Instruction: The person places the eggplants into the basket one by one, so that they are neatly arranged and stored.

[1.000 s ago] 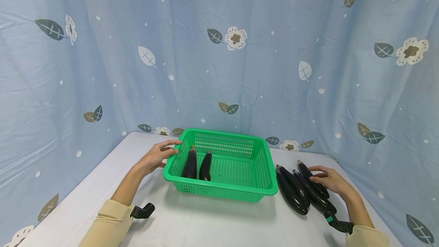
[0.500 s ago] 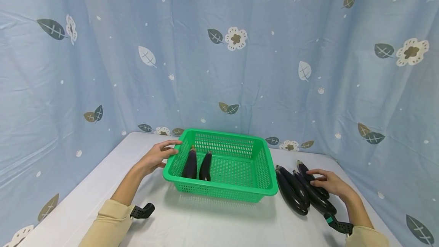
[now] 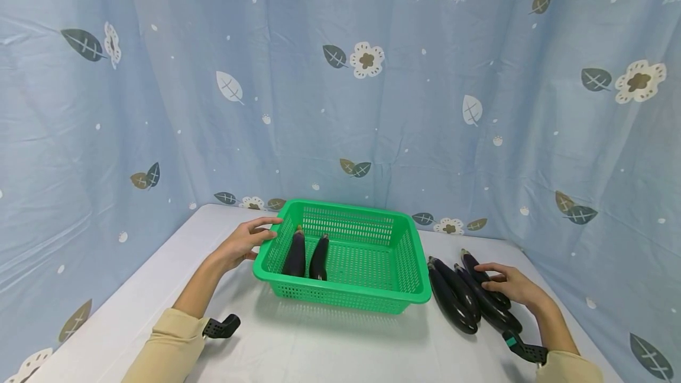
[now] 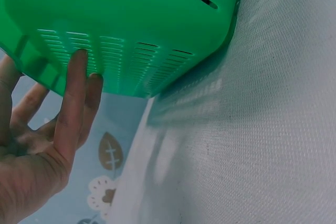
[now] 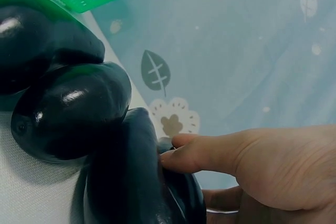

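Note:
My left hand holds the left rim of a green perforated plastic basket. In the left wrist view, straight fingers lie against the basket's outer wall. Two dark eggplants lie side by side in the basket's left part. To the right of the basket, several more eggplants lie bunched on the table. My right hand grips the rightmost eggplant, its thumb on the near side in the right wrist view. The farther fingers are partly hidden behind that eggplant.
A white cloth covers the table. Behind it hangs a blue curtain with leaves and flowers, close to the basket's back. Black mounts sit on both wrists, the right one overlapping an eggplant's lower end in the head view.
My right hand has settled slightly down and left onto the rightmost eggplant, its fingers closing round it. The left hand, the basket and the other eggplants stay put.

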A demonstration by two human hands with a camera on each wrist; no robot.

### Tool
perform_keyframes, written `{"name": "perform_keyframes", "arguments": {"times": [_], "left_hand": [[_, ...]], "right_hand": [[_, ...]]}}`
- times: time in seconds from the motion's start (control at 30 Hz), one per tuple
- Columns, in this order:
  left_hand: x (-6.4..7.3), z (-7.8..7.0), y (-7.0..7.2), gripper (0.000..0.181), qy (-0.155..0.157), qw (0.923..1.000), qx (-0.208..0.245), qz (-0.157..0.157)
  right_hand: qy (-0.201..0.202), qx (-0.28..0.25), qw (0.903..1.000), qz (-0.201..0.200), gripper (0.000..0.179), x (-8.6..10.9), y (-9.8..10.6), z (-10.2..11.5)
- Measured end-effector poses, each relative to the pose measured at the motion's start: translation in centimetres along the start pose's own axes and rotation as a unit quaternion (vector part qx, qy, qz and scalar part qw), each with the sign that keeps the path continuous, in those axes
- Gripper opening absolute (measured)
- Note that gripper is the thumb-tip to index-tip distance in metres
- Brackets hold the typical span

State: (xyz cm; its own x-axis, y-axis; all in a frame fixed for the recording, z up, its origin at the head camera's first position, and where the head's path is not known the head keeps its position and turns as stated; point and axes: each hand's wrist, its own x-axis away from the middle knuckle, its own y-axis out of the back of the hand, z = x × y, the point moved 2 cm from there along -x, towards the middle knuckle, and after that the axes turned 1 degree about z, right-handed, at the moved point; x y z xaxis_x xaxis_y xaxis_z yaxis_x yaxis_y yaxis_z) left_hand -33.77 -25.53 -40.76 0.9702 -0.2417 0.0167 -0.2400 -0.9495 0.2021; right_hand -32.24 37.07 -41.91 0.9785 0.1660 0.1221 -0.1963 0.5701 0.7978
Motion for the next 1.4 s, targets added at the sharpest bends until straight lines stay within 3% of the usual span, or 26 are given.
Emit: {"name": "perform_keyframes", "arguments": {"times": [1.4], "left_hand": [[-0.23, 0.27, 0.12, 0.053, -0.001, 0.9997, -0.023, 0.003]], "right_hand": [[0.016, 0.010, 0.9994, -0.029, 0.046, 0.63, 0.22, 0.24]]}}
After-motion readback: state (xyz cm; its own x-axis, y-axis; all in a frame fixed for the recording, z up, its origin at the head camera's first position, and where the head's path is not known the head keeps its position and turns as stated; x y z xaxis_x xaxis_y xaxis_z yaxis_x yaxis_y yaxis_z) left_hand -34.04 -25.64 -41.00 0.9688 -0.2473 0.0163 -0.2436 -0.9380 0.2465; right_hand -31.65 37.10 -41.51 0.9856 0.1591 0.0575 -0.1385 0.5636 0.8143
